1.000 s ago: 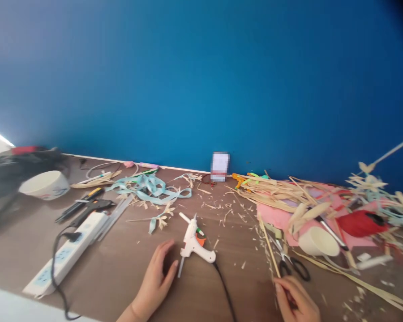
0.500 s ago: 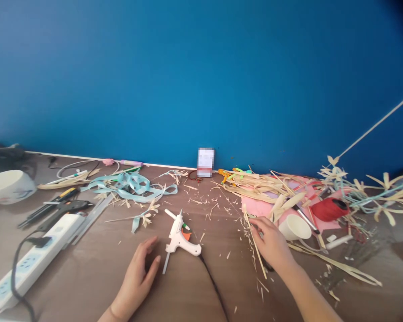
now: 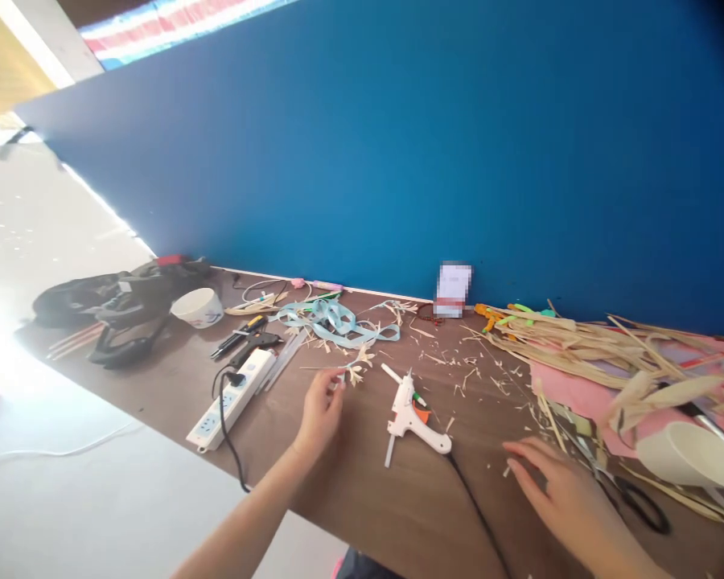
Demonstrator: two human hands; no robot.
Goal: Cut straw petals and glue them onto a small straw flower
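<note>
"Counting first, what do you find on the desk point(image 3: 353, 490)?"
"Two glue guns: a white glue gun point(image 3: 404, 402) around the middle and a black glue gun point(image 3: 254, 346) more to the left. Also one power strip point(image 3: 243, 388) by the near edge, and one pair of scissors point(image 3: 638, 490) just beside the right hand point(image 3: 558, 482)."
"And the containers?"
"Two: a white bowl point(image 3: 203, 317) near the far edge, on the left, and a pale cup point(image 3: 656, 457) on the right. What the bowl contains, I cannot tell; of the cup's inside, only pale wall is visible."
"Where is the straw flower point(image 3: 355, 374)?"
"Between the far and near edges. Its petals are toward the right, its thin stem points left; the long axis runs roughly along the far edge."
"And the fingers?"
"Those of the left hand point(image 3: 321, 414) are narrow, at the flower; whether they grip it, I cannot tell. The right ones are well apart."
</note>
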